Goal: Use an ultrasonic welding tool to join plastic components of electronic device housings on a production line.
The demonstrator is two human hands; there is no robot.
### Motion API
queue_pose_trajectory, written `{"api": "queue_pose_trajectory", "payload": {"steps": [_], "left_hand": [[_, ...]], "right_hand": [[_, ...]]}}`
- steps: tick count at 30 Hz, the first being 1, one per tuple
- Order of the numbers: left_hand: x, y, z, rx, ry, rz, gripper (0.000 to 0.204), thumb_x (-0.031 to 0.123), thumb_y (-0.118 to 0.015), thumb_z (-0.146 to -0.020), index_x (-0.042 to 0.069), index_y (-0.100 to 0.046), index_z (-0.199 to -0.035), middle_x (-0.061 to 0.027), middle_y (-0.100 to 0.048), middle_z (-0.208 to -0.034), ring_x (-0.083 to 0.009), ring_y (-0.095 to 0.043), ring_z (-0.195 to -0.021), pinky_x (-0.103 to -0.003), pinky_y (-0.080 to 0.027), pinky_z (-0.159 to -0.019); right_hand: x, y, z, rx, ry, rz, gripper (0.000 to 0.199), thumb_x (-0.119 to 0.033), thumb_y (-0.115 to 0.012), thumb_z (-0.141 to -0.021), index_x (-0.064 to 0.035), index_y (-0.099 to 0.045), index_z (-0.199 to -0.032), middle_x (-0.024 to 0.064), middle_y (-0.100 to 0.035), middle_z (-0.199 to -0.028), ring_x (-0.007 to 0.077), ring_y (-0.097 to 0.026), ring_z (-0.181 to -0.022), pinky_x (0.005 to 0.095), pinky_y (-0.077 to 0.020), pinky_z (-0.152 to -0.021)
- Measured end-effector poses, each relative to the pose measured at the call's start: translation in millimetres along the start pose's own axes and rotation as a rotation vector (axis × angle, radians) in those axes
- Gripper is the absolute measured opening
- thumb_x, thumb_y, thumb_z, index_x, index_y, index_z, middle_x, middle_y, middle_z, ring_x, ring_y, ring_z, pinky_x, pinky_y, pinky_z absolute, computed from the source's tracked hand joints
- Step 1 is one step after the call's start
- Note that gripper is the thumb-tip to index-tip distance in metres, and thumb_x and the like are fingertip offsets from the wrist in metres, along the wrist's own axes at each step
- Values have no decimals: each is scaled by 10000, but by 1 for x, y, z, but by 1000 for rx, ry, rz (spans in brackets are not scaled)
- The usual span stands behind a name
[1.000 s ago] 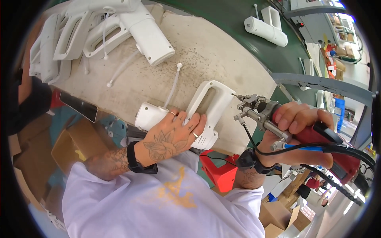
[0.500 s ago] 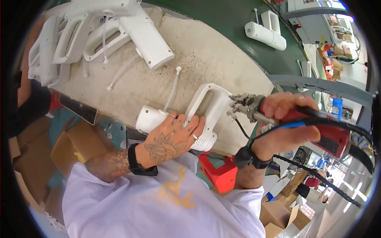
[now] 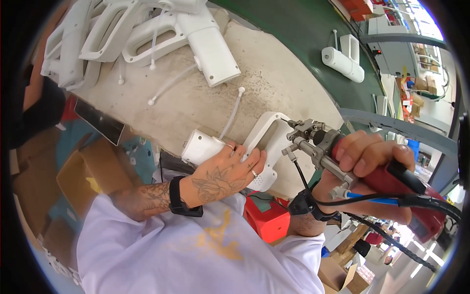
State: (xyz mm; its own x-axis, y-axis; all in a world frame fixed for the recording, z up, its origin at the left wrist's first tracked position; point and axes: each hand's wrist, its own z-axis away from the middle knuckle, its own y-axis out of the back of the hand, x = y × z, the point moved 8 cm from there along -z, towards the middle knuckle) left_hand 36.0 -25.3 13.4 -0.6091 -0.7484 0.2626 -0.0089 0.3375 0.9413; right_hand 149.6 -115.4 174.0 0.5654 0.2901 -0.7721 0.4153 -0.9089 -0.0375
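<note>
A white plastic housing (image 3: 278,146) with a long loop handle lies on the worktable in front of me. My left hand (image 3: 220,179) is closed over its body, thumb and fingers pressing it down. From the body a thin, pale tube (image 3: 232,113) with a round tip sticks out. My right hand (image 3: 367,154) is wrapped around a red power screwdriver (image 3: 384,180) that has a metal nose, a blue air hose and black cables. The nose points left and meets the handle's upper right corner; whether it touches a screw there is too small to tell.
Several similar white housings (image 3: 213,54) are heaped at the table's far left. Another housing (image 3: 342,64) lies on the green conveyor belt (image 3: 298,32). A red fixture (image 3: 269,220) sits below the table edge, a cardboard box (image 3: 100,179) at left. Beside it is another person's dark sleeve (image 3: 41,115).
The screwdriver has swung round, its nose now against the handle's upper right corner. My left hand keeps its hold on the housing. The whole view has shifted a little.
</note>
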Motion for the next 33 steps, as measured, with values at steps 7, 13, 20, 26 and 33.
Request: {"api": "queue_pose_trajectory", "payload": {"steps": [7,13,20,26,33], "left_hand": [[-4,0,-2,-18,-12,-20,515,156,-563,-838,-1,-532,-1327,-86,-565,-1156,-214,-565,-874,-374,-462,-855],[-3,1,1,-12,-22,-41,507,188,-550,-850,-32,-522,-1305,-127,-556,-1137,-260,-574,-907,-406,-477,-848],[3,1,1,-13,4,18,493,166,-548,-848,-10,-535,-1309,-117,-573,-1200,-282,-583,-978,-415,-467,-895],[-30,37,23,-65,36,77,564,245,-629,-818,50,-521,-1336,-89,-519,-1279,-285,-540,-1105,-455,-425,-971],[-53,9,17,-106,139,64,727,356,-771,-734,97,-485,-1350,-50,-524,-1266,-242,-519,-1076,-438,-408,-960]], "right_hand": [[23,5,7,270,-93,-33,834,-725,-563,-841,20,-482,-1207,111,-503,-630,234,-504,-515,360,-445,-487],[46,-2,4,205,-109,-68,761,-749,-520,-852,-6,-471,-1009,88,-479,-601,205,-490,-490,328,-429,-461],[42,-11,9,379,-264,378,757,-767,-518,-843,-37,-534,-1042,20,-418,-593,151,-411,-483,297,-357,-450],[-52,-8,14,177,70,-42,672,-584,-561,-934,13,-472,-1229,70,-514,-709,183,-514,-551,321,-426,-491],[-33,-28,26,71,4,-88,725,-626,-566,-912,32,-512,-1212,58,-499,-678,177,-495,-518,298,-372,-461]]}}
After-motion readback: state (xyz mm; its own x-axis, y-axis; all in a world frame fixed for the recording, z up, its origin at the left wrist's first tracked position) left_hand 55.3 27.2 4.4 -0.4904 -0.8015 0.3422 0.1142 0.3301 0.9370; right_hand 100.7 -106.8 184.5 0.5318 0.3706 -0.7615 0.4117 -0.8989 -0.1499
